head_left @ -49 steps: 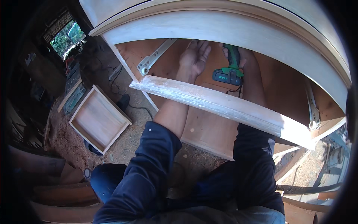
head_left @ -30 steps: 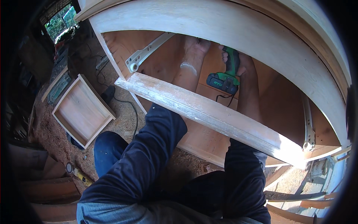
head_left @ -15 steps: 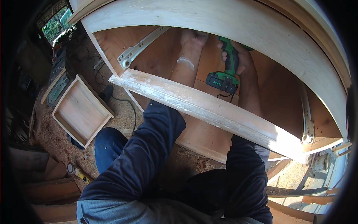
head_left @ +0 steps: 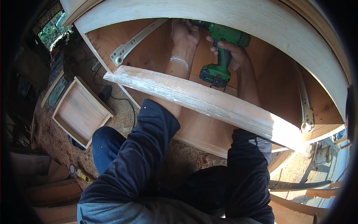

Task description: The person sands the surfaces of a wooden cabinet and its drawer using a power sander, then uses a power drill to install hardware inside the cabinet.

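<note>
My right hand is wrapped round the grip of a green and black cordless drill, inside a curved wooden cabinet opening. Its battery hangs below, and its nose points left toward my left hand. That hand is curled close to the drill's nose, under the cabinet's pale curved upper rail. The rail hides part of the fingers, so what they hold cannot be made out. Both forearms reach up behind the pale wooden front rail. A white metal drawer slide is fixed on the inner left side.
Another drawer slide is on the right inner side. A wooden drawer lies on the shaving-strewn floor at left, beside a dark cable. A yellow power tool lies lower left. Curved wooden pieces are stacked near it.
The drill has risen and shifted left, showing more of its body, with its nose now beside my left hand. My left hand has moved slightly left and up. The view has shifted a little.
</note>
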`<action>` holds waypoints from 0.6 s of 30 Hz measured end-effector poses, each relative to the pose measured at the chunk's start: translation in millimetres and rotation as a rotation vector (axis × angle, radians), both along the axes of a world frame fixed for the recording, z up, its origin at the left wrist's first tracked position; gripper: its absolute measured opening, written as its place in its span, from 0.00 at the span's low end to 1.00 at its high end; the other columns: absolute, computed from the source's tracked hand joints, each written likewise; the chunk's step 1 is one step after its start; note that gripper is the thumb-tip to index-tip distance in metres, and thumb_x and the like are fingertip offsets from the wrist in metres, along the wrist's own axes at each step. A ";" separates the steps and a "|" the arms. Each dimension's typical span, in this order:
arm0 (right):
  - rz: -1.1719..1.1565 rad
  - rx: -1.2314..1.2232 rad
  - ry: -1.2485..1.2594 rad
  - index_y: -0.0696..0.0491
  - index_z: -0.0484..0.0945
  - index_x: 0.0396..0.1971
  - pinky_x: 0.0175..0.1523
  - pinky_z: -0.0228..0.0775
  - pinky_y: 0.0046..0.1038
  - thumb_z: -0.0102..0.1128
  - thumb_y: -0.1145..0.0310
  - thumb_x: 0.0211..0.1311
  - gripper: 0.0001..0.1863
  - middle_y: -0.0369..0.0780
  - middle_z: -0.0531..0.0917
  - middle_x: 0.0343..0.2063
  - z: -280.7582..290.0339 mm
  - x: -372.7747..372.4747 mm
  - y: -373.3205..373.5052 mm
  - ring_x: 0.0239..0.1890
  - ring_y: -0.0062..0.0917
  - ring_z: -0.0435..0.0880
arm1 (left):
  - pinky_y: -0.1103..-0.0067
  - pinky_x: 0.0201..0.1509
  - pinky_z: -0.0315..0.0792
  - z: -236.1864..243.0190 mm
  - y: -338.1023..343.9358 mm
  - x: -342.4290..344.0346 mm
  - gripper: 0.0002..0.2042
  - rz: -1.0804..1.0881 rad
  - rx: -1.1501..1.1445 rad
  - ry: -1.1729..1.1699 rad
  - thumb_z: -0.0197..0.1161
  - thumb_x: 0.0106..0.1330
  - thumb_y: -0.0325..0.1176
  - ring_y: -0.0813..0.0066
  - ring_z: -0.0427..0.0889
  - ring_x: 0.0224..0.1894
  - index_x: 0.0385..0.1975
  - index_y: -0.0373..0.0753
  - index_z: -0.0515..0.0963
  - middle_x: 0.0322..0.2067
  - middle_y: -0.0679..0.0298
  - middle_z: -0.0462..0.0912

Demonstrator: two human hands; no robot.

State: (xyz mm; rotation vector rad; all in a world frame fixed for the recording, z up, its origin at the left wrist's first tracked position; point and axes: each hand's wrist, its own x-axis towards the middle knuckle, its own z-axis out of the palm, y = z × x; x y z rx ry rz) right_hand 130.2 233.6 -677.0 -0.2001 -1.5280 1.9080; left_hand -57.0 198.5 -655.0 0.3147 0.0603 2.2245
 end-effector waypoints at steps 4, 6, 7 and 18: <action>0.036 0.026 -0.023 0.57 0.71 0.58 0.39 0.79 0.24 0.66 0.73 0.57 0.27 0.47 0.82 0.49 -8.4 6.3 3.5 0.37 0.24 0.84 | 0.77 0.39 0.71 -2.2 -7.6 -0.7 0.07 0.001 -0.053 -0.012 0.46 0.76 0.37 0.77 0.79 0.39 0.42 0.44 0.70 0.37 0.68 0.78; 0.081 0.005 -0.017 0.57 0.71 0.58 0.39 0.80 0.24 0.65 0.74 0.56 0.27 0.47 0.82 0.50 -14.6 6.9 7.7 0.37 0.24 0.84 | 0.77 0.43 0.73 -7.1 -10.3 -8.5 0.07 0.071 -0.198 0.051 0.45 0.75 0.35 0.74 0.80 0.43 0.42 0.42 0.69 0.39 0.65 0.78; 0.092 -0.016 0.011 0.57 0.71 0.57 0.39 0.80 0.24 0.66 0.73 0.56 0.27 0.46 0.82 0.49 -25.4 9.1 10.0 0.37 0.24 0.84 | 0.77 0.43 0.73 -10.9 -15.7 -7.2 0.07 0.073 -0.200 0.058 0.45 0.75 0.35 0.74 0.80 0.43 0.42 0.42 0.69 0.39 0.65 0.78; 0.011 -0.511 0.356 0.58 0.74 0.51 0.33 0.80 0.21 0.52 0.32 0.61 0.40 0.43 0.84 0.37 -102.6 -65.1 -2.4 0.31 0.23 0.84 | 0.64 0.38 0.75 -55.7 -320.7 43.8 0.06 0.067 -1.155 1.969 0.58 0.58 0.27 0.47 0.83 0.30 0.30 0.30 0.77 0.25 0.45 0.81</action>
